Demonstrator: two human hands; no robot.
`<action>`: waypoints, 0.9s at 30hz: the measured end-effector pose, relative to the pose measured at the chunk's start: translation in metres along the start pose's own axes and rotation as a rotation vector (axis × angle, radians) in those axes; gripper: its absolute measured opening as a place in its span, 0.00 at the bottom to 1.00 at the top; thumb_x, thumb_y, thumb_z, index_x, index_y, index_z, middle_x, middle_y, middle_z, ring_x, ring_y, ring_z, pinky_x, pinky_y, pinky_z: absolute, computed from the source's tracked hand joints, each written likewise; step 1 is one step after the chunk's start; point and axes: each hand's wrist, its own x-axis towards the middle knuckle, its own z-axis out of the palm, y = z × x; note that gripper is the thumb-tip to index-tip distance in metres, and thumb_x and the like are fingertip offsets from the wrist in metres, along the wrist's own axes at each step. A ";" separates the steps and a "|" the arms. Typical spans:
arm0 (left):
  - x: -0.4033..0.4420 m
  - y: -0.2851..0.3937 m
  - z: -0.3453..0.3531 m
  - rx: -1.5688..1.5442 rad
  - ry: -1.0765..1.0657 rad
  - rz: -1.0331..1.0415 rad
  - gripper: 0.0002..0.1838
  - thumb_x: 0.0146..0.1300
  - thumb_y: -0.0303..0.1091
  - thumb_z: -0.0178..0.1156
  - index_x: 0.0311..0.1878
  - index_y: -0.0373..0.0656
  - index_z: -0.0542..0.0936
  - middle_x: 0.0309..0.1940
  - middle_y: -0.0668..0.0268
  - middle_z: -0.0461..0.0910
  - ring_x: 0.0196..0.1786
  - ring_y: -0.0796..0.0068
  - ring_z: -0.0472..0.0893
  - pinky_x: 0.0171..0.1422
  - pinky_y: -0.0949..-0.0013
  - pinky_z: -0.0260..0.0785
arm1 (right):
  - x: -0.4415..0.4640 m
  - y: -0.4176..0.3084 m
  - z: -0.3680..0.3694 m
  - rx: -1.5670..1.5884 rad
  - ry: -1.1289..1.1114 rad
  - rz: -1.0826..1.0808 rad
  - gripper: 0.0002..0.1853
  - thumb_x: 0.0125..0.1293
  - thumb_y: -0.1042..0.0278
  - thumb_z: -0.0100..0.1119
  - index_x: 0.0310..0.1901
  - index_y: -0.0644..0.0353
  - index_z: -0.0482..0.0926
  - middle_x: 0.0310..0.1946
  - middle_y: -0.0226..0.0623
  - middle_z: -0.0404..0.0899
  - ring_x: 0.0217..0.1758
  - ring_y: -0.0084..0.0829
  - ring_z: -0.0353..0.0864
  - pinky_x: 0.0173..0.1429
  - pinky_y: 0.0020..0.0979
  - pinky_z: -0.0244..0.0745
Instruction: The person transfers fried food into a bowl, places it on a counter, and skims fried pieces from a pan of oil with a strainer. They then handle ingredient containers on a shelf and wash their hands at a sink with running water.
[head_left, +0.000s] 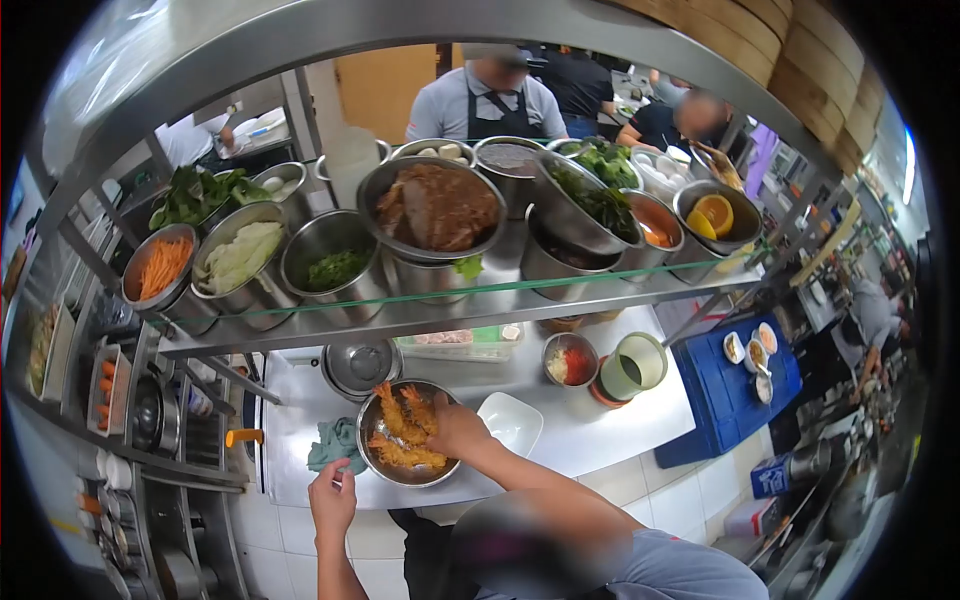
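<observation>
several breaded fried pieces [405, 428] lie in the metal bowl [410, 483] at the near side of the counter [625, 430], in front of you. your right hand [460, 430] reaches in from the right, fingers bent down against the pieces; i cannot tell whether they pinch one. your left hand [333, 493] is left of the bowl, just beside the green cloth [336, 438]; its fingers are half curled, and i cannot tell whether they grip anything. a white dish [514, 424] sits to the right, and a round metal lid [363, 364] on the far side. farther off, a shelf [450, 316] carries metal containers [330, 262].
</observation>
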 end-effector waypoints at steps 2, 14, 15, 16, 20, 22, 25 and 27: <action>0.002 0.005 0.003 0.013 -0.021 0.013 0.11 0.61 0.28 0.60 0.46 0.39 0.83 0.23 0.60 0.80 0.24 0.70 0.78 0.33 0.67 0.71 | -0.008 0.000 -0.004 0.056 0.010 -0.009 0.35 0.51 0.60 0.69 0.56 0.68 0.62 0.40 0.59 0.81 0.46 0.56 0.82 0.50 0.48 0.80; 0.005 0.037 0.029 0.037 -0.093 0.058 0.11 0.63 0.28 0.60 0.47 0.39 0.83 0.24 0.62 0.80 0.26 0.74 0.77 0.33 0.69 0.71 | -0.052 0.109 -0.024 0.304 0.375 -0.103 0.27 0.51 0.62 0.69 0.50 0.60 0.68 0.40 0.48 0.82 0.43 0.52 0.83 0.48 0.47 0.77; 0.004 0.036 0.031 0.016 -0.091 0.081 0.11 0.63 0.28 0.60 0.48 0.40 0.83 0.23 0.62 0.80 0.26 0.74 0.77 0.33 0.70 0.70 | -0.049 0.123 -0.018 0.274 0.422 -0.086 0.27 0.51 0.62 0.70 0.50 0.60 0.68 0.41 0.49 0.82 0.43 0.52 0.83 0.47 0.47 0.78; 0.003 0.036 0.033 0.025 -0.084 0.072 0.11 0.63 0.28 0.60 0.48 0.40 0.83 0.23 0.62 0.80 0.26 0.74 0.77 0.33 0.70 0.70 | -0.046 0.133 -0.011 0.242 0.470 -0.068 0.27 0.51 0.62 0.70 0.50 0.60 0.69 0.43 0.50 0.81 0.43 0.52 0.83 0.46 0.48 0.78; 0.002 0.046 0.041 0.073 -0.133 0.034 0.11 0.64 0.29 0.60 0.48 0.40 0.83 0.23 0.62 0.79 0.24 0.73 0.77 0.32 0.69 0.70 | -0.035 0.150 0.022 0.179 0.455 0.000 0.26 0.52 0.63 0.70 0.50 0.61 0.69 0.44 0.50 0.79 0.42 0.53 0.82 0.46 0.47 0.79; 0.001 0.048 0.045 0.089 -0.129 0.053 0.11 0.64 0.29 0.60 0.48 0.40 0.83 0.24 0.61 0.81 0.24 0.72 0.77 0.32 0.68 0.70 | -0.032 0.150 0.033 0.128 0.476 0.048 0.26 0.52 0.63 0.69 0.51 0.61 0.69 0.46 0.51 0.77 0.41 0.54 0.82 0.46 0.47 0.79; 0.003 0.045 0.049 0.086 -0.127 0.049 0.11 0.64 0.30 0.60 0.48 0.41 0.83 0.25 0.60 0.82 0.25 0.70 0.79 0.33 0.67 0.71 | -0.025 0.147 0.040 0.089 0.405 0.158 0.27 0.51 0.64 0.71 0.50 0.59 0.69 0.47 0.49 0.76 0.44 0.53 0.81 0.48 0.46 0.79; 0.002 0.046 0.049 0.089 -0.127 0.049 0.11 0.63 0.30 0.61 0.48 0.41 0.83 0.26 0.60 0.82 0.26 0.69 0.79 0.34 0.67 0.72 | -0.022 0.146 0.041 0.091 0.411 0.170 0.27 0.51 0.64 0.72 0.51 0.59 0.69 0.47 0.50 0.76 0.45 0.53 0.81 0.48 0.47 0.79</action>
